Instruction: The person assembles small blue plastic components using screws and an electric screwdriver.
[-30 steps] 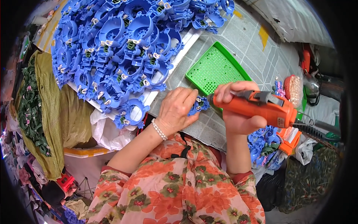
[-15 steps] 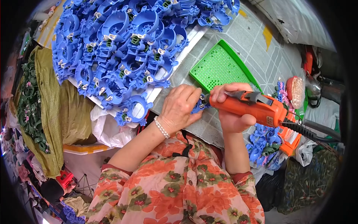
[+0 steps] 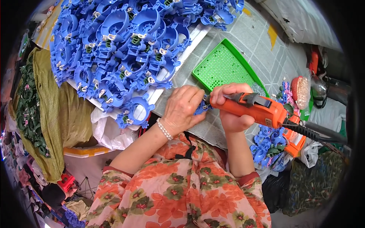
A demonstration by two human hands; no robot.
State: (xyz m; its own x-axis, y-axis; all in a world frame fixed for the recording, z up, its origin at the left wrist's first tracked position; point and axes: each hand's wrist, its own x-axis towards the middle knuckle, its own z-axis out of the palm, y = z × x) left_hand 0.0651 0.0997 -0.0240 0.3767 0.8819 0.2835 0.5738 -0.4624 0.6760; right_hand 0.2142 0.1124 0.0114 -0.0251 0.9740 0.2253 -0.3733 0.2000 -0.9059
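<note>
A small, bright blue part of moulded plastic (image 3: 202,108) was just above the near edge of the table, between the two hands. The left hand (image 3: 183,108) was nearly closed on it, with bent fingers above and the thumb below; the exact contact was partly hidden. The right hand (image 3: 232,121) was wrapped around an orange, cylindrical power driver (image 3: 262,111), whose nose pointed leftward at the part. I could not tell whether its tip was touching.

For doing this step well, I judged that the driver needed to be straight in line with the part, pressed evenly, while the left fingertips gave firm support but remained out of the path of the tip.

Just beyond the hands lay a green, perforated plastic tray (image 3: 224,62), with small silvery pieces (image 3: 259,90) in its right corner. Farther left was a large heap of ring-shaped blue plastic pieces (image 3: 125,49) on a white-edged board (image 3: 195,41), all upon the grey patterned table (image 3: 281,60).
</note>
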